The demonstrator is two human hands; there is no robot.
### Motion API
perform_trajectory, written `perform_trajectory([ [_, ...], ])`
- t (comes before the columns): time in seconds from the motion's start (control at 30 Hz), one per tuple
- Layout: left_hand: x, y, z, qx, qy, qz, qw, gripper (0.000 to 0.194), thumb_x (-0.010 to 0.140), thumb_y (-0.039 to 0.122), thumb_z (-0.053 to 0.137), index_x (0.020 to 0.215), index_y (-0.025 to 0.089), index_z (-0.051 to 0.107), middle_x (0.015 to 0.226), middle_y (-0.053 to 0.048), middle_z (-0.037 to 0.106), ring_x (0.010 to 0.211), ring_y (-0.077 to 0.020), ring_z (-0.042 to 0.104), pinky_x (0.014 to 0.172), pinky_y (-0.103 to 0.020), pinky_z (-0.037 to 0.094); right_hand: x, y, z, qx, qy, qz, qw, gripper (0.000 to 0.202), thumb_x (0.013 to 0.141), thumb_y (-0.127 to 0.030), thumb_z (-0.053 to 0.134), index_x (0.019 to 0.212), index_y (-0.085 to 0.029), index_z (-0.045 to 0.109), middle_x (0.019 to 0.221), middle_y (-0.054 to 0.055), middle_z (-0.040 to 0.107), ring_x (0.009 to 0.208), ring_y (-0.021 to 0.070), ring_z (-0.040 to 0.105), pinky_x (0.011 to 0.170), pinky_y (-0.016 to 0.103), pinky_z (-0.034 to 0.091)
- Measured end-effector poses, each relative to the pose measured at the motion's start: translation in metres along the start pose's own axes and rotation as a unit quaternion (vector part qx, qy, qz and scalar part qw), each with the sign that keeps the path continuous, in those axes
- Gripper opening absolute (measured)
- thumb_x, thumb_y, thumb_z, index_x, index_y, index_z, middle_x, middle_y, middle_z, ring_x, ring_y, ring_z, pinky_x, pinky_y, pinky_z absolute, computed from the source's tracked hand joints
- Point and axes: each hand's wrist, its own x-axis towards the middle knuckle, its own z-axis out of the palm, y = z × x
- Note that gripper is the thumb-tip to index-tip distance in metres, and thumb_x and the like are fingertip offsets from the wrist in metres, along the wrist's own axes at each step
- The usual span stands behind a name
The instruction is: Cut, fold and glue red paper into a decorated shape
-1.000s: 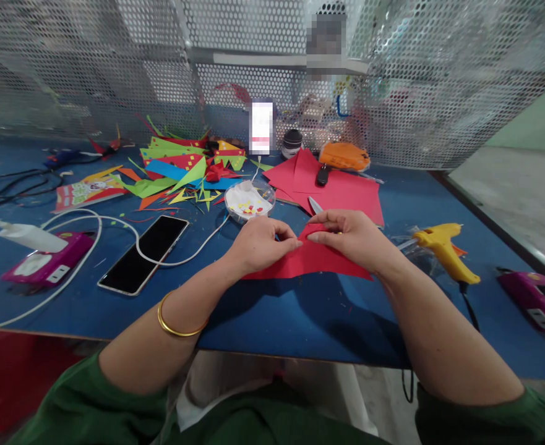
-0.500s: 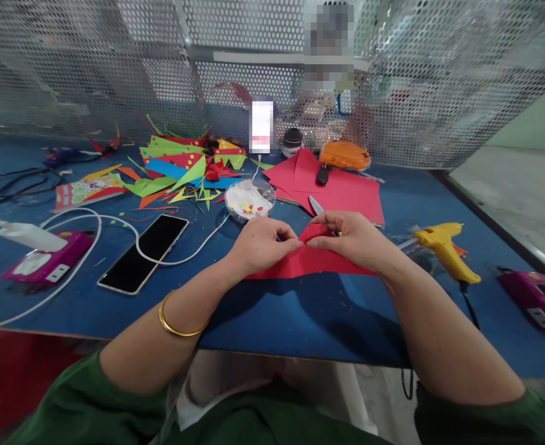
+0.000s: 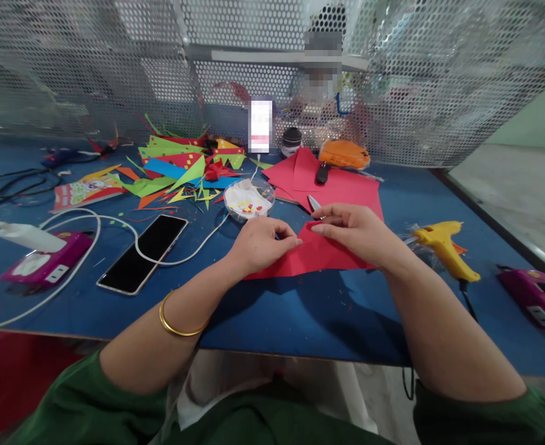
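A folded sheet of red paper (image 3: 307, 256) is held between both hands just above the blue table. My left hand (image 3: 265, 244) pinches its left part, thumb and fingers pressed together. On the other side my right hand (image 3: 353, 232) grips the raised upper edge of the paper between thumb and fingers. Behind the right fingers lies a pair of scissors, only one blade (image 3: 314, 203) showing plainly. Close beyond my left hand sits a clear round dish (image 3: 272, 199) with small yellow and red paper bits on white paper.
Red sheets (image 3: 346, 191) with a black fob on them lie at the back, near an orange packet (image 3: 344, 154). Coloured paper strips (image 3: 174, 176) are heaped back left. A phone (image 3: 145, 254) with a white cable lies left; a yellow glue gun (image 3: 446, 247) and purple power strip (image 3: 532, 300) right.
My right hand has moved slightly up and to the right, lifting the paper's upper edge and widening the gap between my hands. My left hand stays nearly in place.
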Motion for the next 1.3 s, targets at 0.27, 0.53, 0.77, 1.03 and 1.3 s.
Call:
perform_trajectory([
  [0.27,0.0,0.001,0.001,0.015,-0.008,0.001,1.0,0.021,0.079,0.031,0.065,0.062,0.019,0.071,0.066,-0.001,0.072,0.064,-0.0141,0.06,0.063,-0.028,0.042,-0.001,0.0,0.009,-0.071,-0.018,-0.008,0.997,0.019,0.073,-0.029,0.072,0.089,-0.02,0.069,0.065,-0.001,0.067,0.061,0.0145,0.056,0.057,0.029,0.041],
  [0.53,0.0,0.002,0.003,0.008,-0.012,0.002,1.0,0.02,0.078,0.03,0.066,0.063,0.02,0.072,0.067,-0.002,0.074,0.064,-0.0145,0.062,0.065,-0.029,0.044,-0.002,-0.004,0.01,-0.063,0.007,-0.019,0.998,0.013,0.075,-0.026,0.069,0.086,-0.019,0.069,0.067,0.0,0.068,0.062,0.0144,0.058,0.059,0.03,0.044],
  [0.77,-0.001,0.001,0.005,0.012,-0.02,0.003,1.0,0.017,0.077,0.026,0.065,0.063,0.02,0.073,0.063,-0.001,0.072,0.06,-0.0138,0.061,0.061,-0.029,0.042,0.0,-0.001,0.012,-0.05,0.026,-0.031,0.998,0.027,0.071,-0.029,0.075,0.095,-0.019,0.068,0.082,0.004,0.072,0.074,0.0173,0.063,0.071,0.033,0.048],
  [1.03,-0.001,-0.003,0.007,0.027,-0.015,0.031,0.999,0.018,0.077,0.028,0.066,0.063,0.021,0.074,0.067,-0.001,0.075,0.063,-0.0138,0.062,0.064,-0.029,0.043,0.0,-0.001,0.012,-0.054,0.042,-0.035,0.997,0.028,0.084,-0.043,0.062,0.096,-0.019,0.068,0.078,0.004,0.07,0.067,0.0152,0.057,0.064,0.031,0.043],
  [1.3,0.001,0.003,-0.004,-0.024,0.041,0.047,0.998,0.026,0.088,0.038,0.06,0.094,0.02,0.077,0.096,-0.005,0.079,0.09,-0.0191,0.069,0.083,-0.03,0.049,0.002,0.003,-0.001,-0.069,0.027,-0.045,0.996,0.029,0.077,-0.032,0.07,0.1,-0.016,0.072,0.068,0.0,0.063,0.058,0.0111,0.047,0.054,0.026,0.038],
])
